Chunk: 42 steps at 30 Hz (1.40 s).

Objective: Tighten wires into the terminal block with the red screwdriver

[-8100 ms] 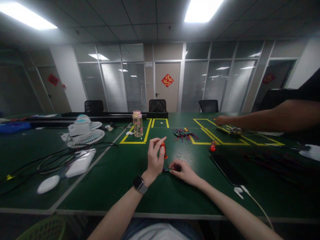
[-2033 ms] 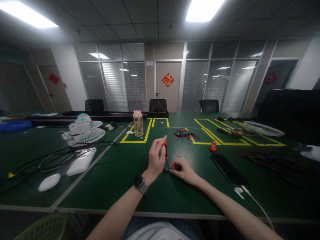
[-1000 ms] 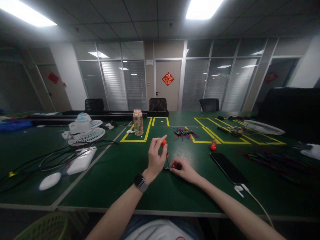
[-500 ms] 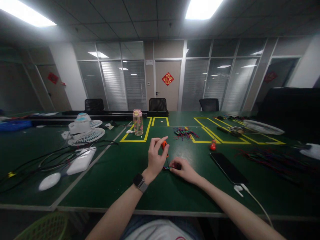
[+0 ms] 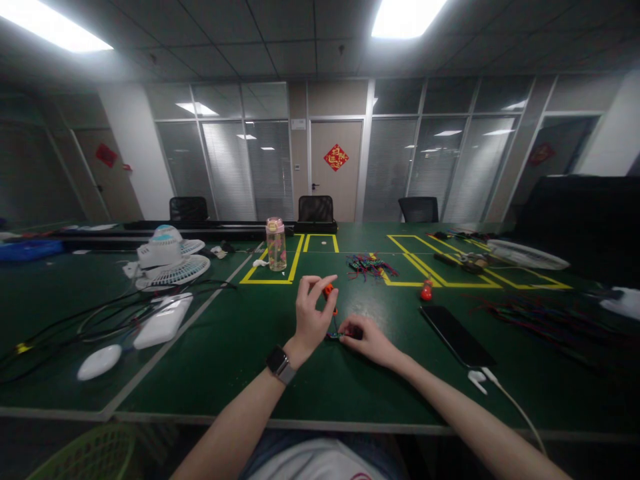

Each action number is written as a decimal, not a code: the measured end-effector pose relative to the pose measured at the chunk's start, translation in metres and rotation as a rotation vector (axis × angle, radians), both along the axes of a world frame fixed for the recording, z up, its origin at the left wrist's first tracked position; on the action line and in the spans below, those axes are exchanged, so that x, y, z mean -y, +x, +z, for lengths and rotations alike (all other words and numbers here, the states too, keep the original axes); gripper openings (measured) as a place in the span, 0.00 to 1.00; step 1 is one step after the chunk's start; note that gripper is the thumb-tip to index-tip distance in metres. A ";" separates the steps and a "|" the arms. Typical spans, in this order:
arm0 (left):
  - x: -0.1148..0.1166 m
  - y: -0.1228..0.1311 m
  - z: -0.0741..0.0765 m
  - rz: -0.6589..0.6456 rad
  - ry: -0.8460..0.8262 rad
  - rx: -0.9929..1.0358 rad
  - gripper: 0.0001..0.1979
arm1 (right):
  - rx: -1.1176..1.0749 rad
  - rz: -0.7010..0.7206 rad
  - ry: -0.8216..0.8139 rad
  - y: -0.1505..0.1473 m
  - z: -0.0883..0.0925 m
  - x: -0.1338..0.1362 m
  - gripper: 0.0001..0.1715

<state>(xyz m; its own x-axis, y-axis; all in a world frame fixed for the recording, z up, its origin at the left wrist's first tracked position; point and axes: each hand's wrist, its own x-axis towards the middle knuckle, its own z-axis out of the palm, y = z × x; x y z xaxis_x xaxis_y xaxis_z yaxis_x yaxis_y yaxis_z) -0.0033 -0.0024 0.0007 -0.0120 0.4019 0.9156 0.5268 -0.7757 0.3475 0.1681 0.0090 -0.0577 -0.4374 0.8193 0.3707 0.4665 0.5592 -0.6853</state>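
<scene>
Left hand (image 5: 314,312) grips a partly hidden orange screwdriver (image 5: 329,290); right hand (image 5: 367,340) pinches a small, indistinct board (image 5: 334,336).

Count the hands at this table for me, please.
2. The left hand is at an orange screwdriver, its thumb and forefinger apart; the right hand, beside it, pinches a small board. Some fingers are hidden, but no other hand shows.

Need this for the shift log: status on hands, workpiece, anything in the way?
Left hand on orange screwdriver, shaft down to small board. Right hand pinching the board's right end. Nothing seen blocking; wire pile beyond, phone off right.
</scene>
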 end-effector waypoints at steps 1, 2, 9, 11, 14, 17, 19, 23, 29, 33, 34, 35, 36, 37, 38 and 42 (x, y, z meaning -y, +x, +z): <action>0.000 0.000 0.000 0.000 -0.003 -0.004 0.13 | 0.002 0.000 -0.002 0.000 0.000 0.000 0.05; 0.000 0.000 0.000 -0.008 -0.011 -0.009 0.14 | 0.002 0.000 -0.004 0.000 0.000 0.000 0.05; 0.000 0.000 0.000 -0.057 -0.017 0.005 0.18 | -0.003 -0.003 -0.001 0.000 -0.003 -0.001 0.05; 0.000 0.000 0.000 -0.018 -0.001 0.008 0.16 | -0.004 -0.007 -0.005 0.000 -0.004 -0.002 0.05; -0.001 0.001 0.000 0.031 0.017 0.009 0.13 | 0.002 -0.008 -0.006 0.000 -0.004 -0.002 0.06; 0.000 0.000 -0.001 0.006 0.002 -0.012 0.14 | 0.003 0.000 0.001 0.000 -0.003 -0.002 0.05; 0.000 -0.001 -0.001 -0.041 -0.029 -0.024 0.18 | 0.003 0.004 0.008 0.000 -0.002 -0.002 0.05; 0.000 0.000 -0.001 -0.071 -0.039 0.000 0.18 | 0.011 0.002 0.011 0.000 -0.002 -0.001 0.06; 0.000 0.001 0.000 -0.011 -0.020 -0.006 0.14 | 0.011 -0.004 0.008 0.000 -0.001 -0.001 0.05; 0.000 0.000 -0.001 -0.071 -0.063 -0.016 0.19 | 0.002 -0.001 0.009 0.001 -0.002 -0.001 0.05; 0.000 -0.001 -0.001 -0.084 -0.067 -0.012 0.19 | 0.001 0.000 0.009 0.001 -0.002 -0.001 0.05; -0.001 0.000 -0.001 -0.090 -0.064 -0.008 0.19 | -0.001 0.001 0.009 0.001 -0.002 -0.001 0.05; -0.001 0.000 0.000 -0.091 -0.055 -0.004 0.18 | -0.001 0.001 0.009 0.001 -0.002 -0.001 0.05; -0.001 0.000 0.000 -0.085 -0.043 0.001 0.18 | -0.001 0.001 0.008 0.001 -0.003 -0.001 0.05; -0.001 0.001 0.000 -0.073 -0.030 0.006 0.17 | 0.000 -0.001 0.006 0.001 -0.003 -0.001 0.05; 0.000 0.002 0.001 -0.009 -0.001 0.016 0.13 | 0.001 -0.011 -0.009 0.000 -0.003 -0.001 0.06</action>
